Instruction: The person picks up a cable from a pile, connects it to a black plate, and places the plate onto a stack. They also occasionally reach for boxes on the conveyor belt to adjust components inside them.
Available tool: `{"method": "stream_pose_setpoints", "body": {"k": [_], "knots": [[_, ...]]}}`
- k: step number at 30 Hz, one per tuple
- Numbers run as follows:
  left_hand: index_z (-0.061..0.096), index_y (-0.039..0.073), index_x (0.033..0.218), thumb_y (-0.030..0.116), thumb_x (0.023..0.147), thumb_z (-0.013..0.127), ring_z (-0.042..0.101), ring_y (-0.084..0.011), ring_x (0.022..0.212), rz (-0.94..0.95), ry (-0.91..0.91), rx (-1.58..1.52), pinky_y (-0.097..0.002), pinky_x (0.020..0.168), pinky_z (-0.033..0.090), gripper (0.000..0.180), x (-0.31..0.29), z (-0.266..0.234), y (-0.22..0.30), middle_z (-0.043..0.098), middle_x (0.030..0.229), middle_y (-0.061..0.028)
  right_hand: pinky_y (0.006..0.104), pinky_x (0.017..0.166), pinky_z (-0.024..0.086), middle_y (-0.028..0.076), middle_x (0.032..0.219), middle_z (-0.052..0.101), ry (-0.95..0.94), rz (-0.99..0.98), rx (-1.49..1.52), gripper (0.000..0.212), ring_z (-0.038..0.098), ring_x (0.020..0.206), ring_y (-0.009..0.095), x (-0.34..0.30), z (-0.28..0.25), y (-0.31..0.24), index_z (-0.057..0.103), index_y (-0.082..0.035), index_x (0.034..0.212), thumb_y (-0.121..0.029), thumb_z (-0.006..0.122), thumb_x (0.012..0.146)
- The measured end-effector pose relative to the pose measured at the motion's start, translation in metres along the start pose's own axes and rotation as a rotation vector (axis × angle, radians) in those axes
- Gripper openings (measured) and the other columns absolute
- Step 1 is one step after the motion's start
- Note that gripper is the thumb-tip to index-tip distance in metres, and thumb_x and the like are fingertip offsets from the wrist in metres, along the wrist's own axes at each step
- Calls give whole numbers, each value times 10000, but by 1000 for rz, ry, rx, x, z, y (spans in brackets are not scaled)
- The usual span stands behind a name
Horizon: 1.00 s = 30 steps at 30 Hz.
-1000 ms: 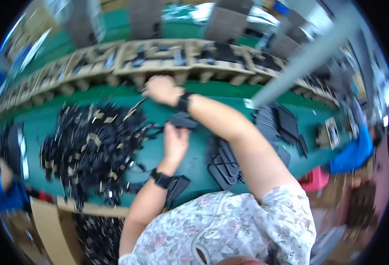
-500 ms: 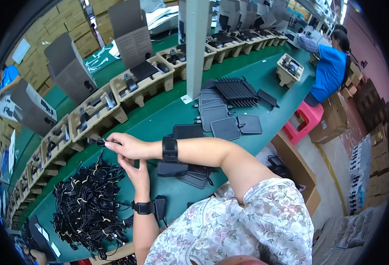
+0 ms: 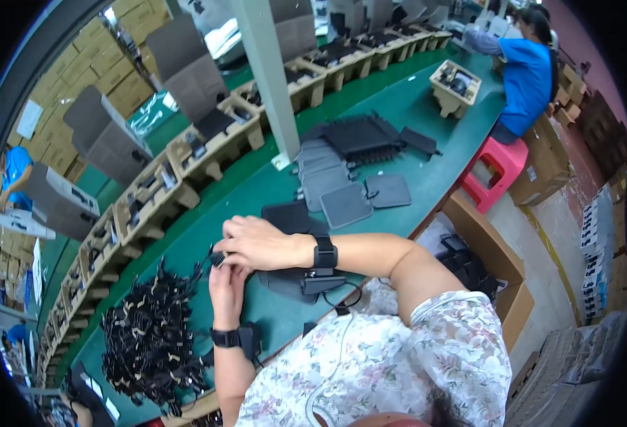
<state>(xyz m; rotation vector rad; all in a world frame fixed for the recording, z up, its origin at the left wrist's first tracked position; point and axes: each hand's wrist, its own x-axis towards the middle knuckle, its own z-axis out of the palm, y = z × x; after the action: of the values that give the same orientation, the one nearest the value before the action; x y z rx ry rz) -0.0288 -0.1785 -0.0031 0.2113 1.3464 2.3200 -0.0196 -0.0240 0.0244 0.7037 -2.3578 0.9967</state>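
A: Grip?
B: Right hand (image 3: 263,244) curled closed on a black cable bundle (image 3: 217,259), just right of the cable pile (image 3: 146,334). Left hand (image 3: 226,292) fingertips meet it; pinch hidden, can't tell.
A: Handling?
B: Best steadied one-handed, clear of the pile.
A: Containers?
B: Pulp trays (image 3: 228,148): black parts. Cardboard box (image 3: 518,295): dark pieces.

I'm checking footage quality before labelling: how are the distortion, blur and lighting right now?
Head view: strong fisheye bending, with the row of molded trays curving and the corners black; head view: the pile of black cables looks slightly smeared, so single strands are hard to separate; head view: bright, fairly even light, no harsh glare on the green tabletop.
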Motion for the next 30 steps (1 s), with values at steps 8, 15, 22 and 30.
{"method": "stream_pose_setpoints", "body": {"k": [8,15,22,30], "knots": [[489,21,1092,176,948,419,559,-173,802,-175,-46,-171,-299,723,469,223,1,6,14,577,941,-96,366,764,404,78,900,520,-101,186,-309,333,508,914,243,-28,17,1,588,-56,983,-291,637,753],[516,23,1010,238,942,458,492,-164,623,-5,33,-61,-295,596,420,233,8,-40,2,516,758,-59,389,818,434,103,998,598,-31,213,-395,455,557,938,296,-49,-94,-1,579,-65,1045,-277,708,664],[514,21,1008,228,938,468,497,-160,663,-32,16,22,-285,619,419,223,8,-32,6,489,753,-45,391,916,369,141,1184,501,-120,803,-660,778,445,1117,302,-185,-183,37,461,-62,1233,-331,776,575],[515,25,1011,218,937,474,497,-150,707,-32,76,87,-277,651,416,210,8,-36,4,488,800,-33,392,882,392,140,1188,512,-354,904,-565,692,474,1085,313,-183,-208,40,478,-34,1195,-311,760,627]]}}
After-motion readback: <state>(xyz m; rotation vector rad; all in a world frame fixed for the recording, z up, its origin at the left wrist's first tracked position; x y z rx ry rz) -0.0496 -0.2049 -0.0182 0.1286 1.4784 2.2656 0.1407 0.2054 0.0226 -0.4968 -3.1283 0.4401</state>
